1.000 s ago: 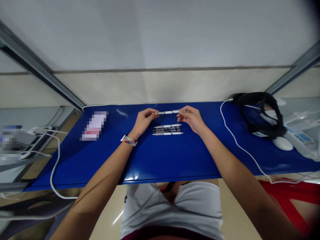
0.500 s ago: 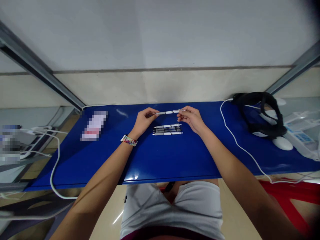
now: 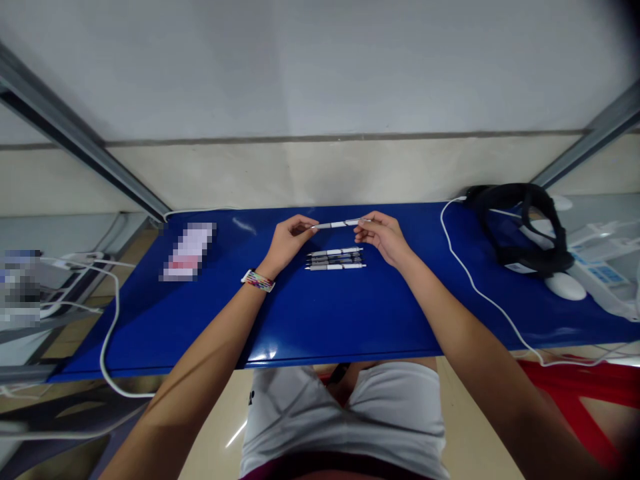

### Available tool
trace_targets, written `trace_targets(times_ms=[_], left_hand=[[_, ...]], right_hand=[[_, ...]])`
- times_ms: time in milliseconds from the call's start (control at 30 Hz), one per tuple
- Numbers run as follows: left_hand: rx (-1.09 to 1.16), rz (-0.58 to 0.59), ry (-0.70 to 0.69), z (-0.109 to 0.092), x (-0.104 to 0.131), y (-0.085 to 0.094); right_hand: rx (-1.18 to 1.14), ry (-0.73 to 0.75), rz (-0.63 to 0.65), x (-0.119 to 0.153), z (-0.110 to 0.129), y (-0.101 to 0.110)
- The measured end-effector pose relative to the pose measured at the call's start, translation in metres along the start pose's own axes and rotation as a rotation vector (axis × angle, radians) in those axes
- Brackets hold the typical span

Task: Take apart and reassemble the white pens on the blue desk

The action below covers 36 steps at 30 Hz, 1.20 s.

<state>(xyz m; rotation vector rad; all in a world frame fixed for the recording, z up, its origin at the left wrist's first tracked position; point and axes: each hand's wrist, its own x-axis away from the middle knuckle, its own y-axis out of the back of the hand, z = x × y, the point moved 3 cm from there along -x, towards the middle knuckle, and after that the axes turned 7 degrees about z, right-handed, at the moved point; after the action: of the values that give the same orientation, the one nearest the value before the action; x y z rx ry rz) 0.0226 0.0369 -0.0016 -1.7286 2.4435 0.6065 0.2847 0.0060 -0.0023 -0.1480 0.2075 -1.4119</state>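
Note:
Between my two hands a white and grey pen (image 3: pixel 340 225) lies crosswise, pinched at both ends. Thumb and fingers of my left hand (image 3: pixel 293 237) close on its grey tip end. At the other end, my right hand (image 3: pixel 383 235) grips the white part, its lower fingers loosely curled. Just nearer to me, several similar pens (image 3: pixel 335 267) rest side by side in a row on the blue tabletop (image 3: pixel 320 313); white ones lie at the outer edges and darker ones in the middle. A multicoloured band circles my left wrist.
A black headset (image 3: pixel 525 233) with white parts sits at the right, a white cable (image 3: pixel 470 280) running from it over the front edge. Clear plastic pieces (image 3: pixel 607 267) lie beyond it. At the left is a blurred-out pale sheet (image 3: pixel 190 250). Metal posts (image 3: pixel 130 183) stand at both sides.

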Motion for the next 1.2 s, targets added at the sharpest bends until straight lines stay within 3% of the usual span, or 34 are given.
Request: trace_targets(times_ms=[333,1200], left_hand=[[0.111,0.003,0.032,0.0029,-0.0011,0.0007],[0.064,-0.039,0.020,0.0022,0.0010,0.0016]], right_hand=[[-0.006,0.009,-0.015,0.0000,0.0018,-0.0002],[-0.027,-0.003,-0.032,-0.0001,0.0016,0.0006]])
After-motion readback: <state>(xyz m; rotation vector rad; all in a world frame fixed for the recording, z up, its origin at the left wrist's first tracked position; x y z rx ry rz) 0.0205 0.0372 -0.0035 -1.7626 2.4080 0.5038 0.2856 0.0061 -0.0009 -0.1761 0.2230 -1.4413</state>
